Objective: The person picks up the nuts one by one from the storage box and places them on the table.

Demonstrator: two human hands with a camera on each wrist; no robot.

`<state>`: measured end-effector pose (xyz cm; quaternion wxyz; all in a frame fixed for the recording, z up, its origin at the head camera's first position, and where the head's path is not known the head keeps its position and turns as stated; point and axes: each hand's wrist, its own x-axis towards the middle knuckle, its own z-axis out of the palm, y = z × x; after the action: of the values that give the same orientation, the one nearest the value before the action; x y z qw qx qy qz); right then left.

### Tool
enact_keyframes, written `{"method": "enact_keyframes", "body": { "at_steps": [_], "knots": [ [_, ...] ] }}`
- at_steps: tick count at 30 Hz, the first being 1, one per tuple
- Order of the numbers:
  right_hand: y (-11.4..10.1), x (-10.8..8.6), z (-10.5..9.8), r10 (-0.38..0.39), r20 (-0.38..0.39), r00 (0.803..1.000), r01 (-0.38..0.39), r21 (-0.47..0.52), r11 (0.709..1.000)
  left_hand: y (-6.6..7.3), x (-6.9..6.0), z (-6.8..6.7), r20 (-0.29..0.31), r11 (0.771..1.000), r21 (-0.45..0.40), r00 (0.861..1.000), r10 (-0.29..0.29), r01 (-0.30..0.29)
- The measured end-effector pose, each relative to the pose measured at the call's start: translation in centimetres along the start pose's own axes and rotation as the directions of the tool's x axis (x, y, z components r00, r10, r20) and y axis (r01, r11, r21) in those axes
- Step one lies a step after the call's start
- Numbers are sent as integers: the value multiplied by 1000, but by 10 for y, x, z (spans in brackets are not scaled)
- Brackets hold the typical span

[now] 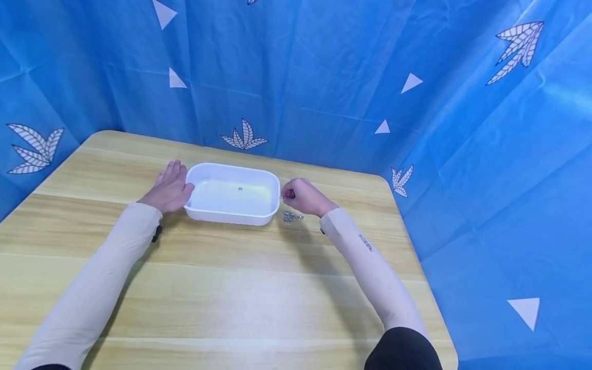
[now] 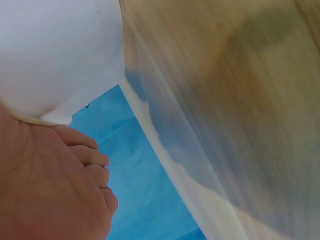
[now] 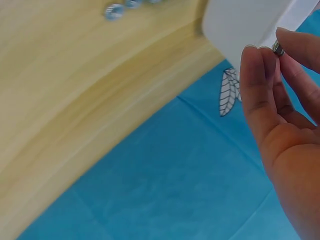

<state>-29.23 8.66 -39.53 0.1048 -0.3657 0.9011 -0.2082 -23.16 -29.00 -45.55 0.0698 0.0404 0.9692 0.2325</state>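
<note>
A white plastic tub point(image 1: 231, 216) stands on the table with one small metal nut point(image 1: 240, 188) on its floor. Against the tub's left end lies my left hand point(image 1: 170, 189), fingers straight and thumb at the rim; part of this hand is hidden behind the tub's wall point(image 2: 60, 55) in the left wrist view. Beside the right end, my right hand point(image 1: 305, 197) pinches another small metal nut point(image 3: 278, 48) between thumb and fingertips. Several more shiny nuts point(image 1: 291, 216) lie in a cluster on the table, just below that hand.
The wood-grain table point(image 1: 222, 298) has rounded far corners. A blue curtain point(image 1: 324, 92) with white leaves and triangles hangs behind it and along its right side.
</note>
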Motion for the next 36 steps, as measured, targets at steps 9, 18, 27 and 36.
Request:
{"method": "enact_keyframes", "body": {
  "at_steps": [9, 18, 27, 36],
  "knots": [
    [19, -17, 15, 57, 27, 998, -57, 24, 998, 0, -3, -1, 5, 1000, -11, 1000, 1, 0],
    [32, -31, 31, 69, 26, 997, -69, 21, 997, 2, -2, -2, 7, 1000, -9, 1000, -2, 2],
    [33, -38, 42, 84, 47, 995, -82, -52, 995, 1, -1, -2, 16, 1000, 1, 1000, -11, 11],
    [34, -41, 44, 112, 30, 993, -106, -148, 983, 0, 1, -1, 21, 1000, 5, 1000, -11, 11]
  ]
}}
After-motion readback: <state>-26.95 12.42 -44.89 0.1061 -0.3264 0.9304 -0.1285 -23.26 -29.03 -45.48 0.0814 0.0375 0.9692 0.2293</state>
